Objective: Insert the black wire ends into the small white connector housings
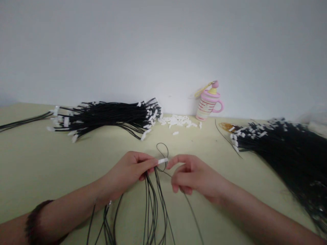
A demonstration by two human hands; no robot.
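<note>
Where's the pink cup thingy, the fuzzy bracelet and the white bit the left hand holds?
Pink cup thingy [205,105], head view: its striped side.
Fuzzy bracelet [35,221], head view: the band's middle.
White bit [162,161], head view: the end poking from the left hand [136,166].

Hanging wires [155,206] cut off below, black bundle [288,156] cropped rightward

plain grey wall [163,44] behind pale yellow-grn tbl [51,163]; wall brighter nr ctr.

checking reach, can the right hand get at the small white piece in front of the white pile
Probably yes: bare green tabletop lies between the right hand and the piece, though the fingers seem to hold thin dark cord.
</note>
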